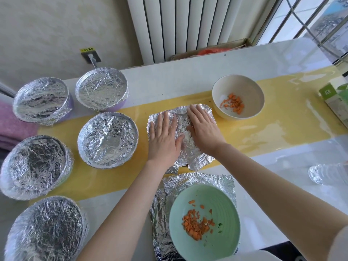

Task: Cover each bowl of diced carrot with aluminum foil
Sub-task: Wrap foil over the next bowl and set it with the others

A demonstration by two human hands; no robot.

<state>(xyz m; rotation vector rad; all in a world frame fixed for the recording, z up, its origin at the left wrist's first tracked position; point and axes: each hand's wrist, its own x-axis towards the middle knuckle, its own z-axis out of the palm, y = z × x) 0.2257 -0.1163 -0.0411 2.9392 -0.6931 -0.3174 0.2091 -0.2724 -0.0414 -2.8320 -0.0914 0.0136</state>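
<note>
Desk (273, 166): five covered bowls (107, 140) left; cream bowl (238, 97), green bowl (204, 223) open.
Hands: left hand (163, 140), right hand (203, 130) spread flat on foil (199, 161) between them.
Risk: hard smoothing could tear creased foil.

Bright daylight from window (308, 17), glare on table (282, 140), wide-angle edge distortion

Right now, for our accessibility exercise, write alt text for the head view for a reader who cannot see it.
The left hand and right hand press a crinkled foil sheet flat on a table. A cream bowl and a green bowl of diced carrot sit uncovered, the green one on a second foil sheet; five foil-covered bowls stand at left.
</note>
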